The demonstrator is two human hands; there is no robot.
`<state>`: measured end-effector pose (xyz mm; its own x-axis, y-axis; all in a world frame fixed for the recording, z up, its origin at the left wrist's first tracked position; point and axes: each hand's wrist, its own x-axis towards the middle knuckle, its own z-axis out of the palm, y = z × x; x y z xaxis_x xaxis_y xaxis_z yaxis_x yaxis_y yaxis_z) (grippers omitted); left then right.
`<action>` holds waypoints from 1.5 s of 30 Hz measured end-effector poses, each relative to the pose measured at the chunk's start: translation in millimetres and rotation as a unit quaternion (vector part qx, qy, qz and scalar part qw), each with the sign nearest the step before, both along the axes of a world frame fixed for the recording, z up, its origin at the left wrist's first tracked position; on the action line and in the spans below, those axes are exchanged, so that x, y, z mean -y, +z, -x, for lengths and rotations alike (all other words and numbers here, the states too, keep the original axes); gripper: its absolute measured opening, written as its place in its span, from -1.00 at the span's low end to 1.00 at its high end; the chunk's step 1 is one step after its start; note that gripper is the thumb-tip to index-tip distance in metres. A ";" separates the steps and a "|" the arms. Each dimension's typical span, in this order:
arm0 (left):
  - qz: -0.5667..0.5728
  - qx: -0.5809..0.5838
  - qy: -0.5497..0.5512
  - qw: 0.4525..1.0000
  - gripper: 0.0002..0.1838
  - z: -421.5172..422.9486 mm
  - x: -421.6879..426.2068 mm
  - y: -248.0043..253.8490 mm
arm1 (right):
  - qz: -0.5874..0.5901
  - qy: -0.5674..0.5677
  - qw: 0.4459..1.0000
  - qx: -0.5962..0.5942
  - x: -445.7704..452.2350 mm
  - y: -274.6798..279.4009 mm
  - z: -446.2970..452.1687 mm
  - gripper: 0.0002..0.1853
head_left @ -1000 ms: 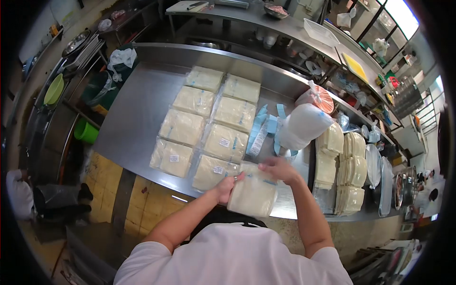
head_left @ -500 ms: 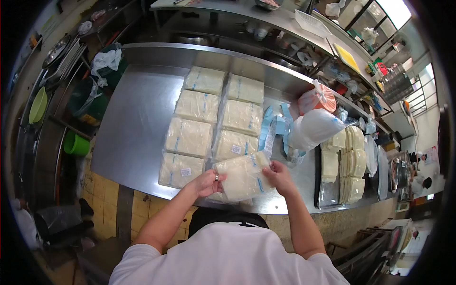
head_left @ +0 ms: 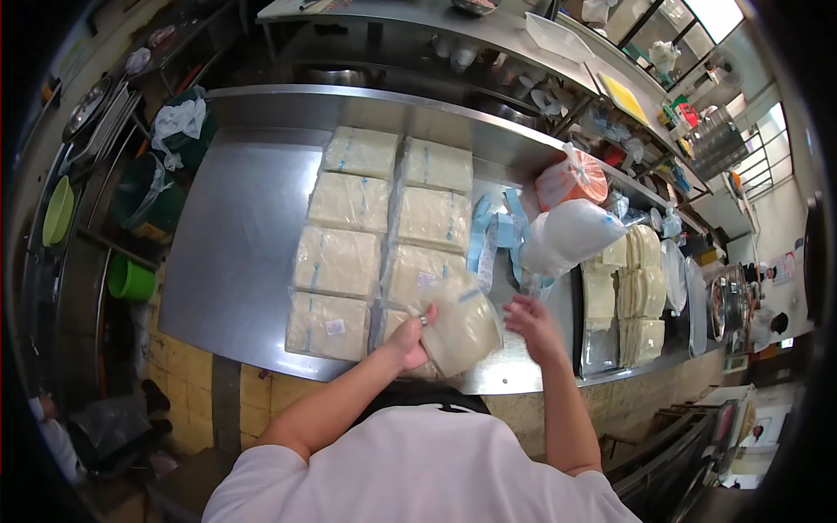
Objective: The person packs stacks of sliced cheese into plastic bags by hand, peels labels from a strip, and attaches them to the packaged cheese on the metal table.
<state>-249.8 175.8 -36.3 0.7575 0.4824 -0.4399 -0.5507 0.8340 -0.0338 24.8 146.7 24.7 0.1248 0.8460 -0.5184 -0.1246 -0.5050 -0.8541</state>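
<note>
My left hand (head_left: 411, 338), with a ring on one finger, grips the left edge of a clear plastic packet of pale flat sheets (head_left: 464, 327), which is tilted above the near end of the right column. To the right of that packet is my right hand (head_left: 530, 324), its fingers apart and off the packet. Similar packets lie in two columns on the steel table (head_left: 235, 235); a white label shows on the nearest left packet (head_left: 328, 326). Part of the right column's near packet is hidden by the held one. Blue strips (head_left: 498, 231) lie beyond my right hand.
A full white bag (head_left: 571, 234) and an orange-and-white bundle (head_left: 571, 180) stand right of the strips. Stacks of pale sheets (head_left: 641, 288) sit on a dark tray farther right. Green bins are at left, and people are partly visible at both sides.
My right hand has let go of the packet's right edge and moved slightly right. The packet has turned and tilted in my left hand. The whole view has shifted a little.
</note>
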 end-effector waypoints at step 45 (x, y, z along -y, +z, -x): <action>-0.410 -0.795 -0.144 0.424 -0.71 29.7 -52.3 -0.4 | -0.124 0.114 0.888 0.428 -80.7 -101.0 61.8 -0.60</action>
